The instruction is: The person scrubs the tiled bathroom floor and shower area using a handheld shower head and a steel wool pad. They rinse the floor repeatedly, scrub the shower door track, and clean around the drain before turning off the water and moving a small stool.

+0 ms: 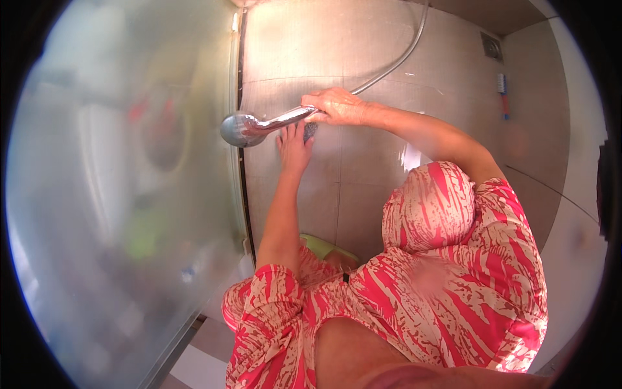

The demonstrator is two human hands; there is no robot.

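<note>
My right hand (337,106) is wrapped around the handle of a chrome hand shower (286,118), whose round head (243,130) points left toward the glass panel. No distinct water jet can be made out. Below the handle, my left hand (295,148) reaches down to the tiled floor (291,204), palm down. A grey scouring pad (311,130), probably steel wool, shows between its thumb and fingers. The shower handle and my right hand partly cover the pad and the left fingertips.
A metal hose (406,56) curves from the shower handle to the top edge. Frosted glass (121,185) fills the left, bordered by a metal frame (235,160). Farther right are a square floor drain (492,47) and a blue-and-red brush (503,96). A green slipper (318,244) shows near my knees.
</note>
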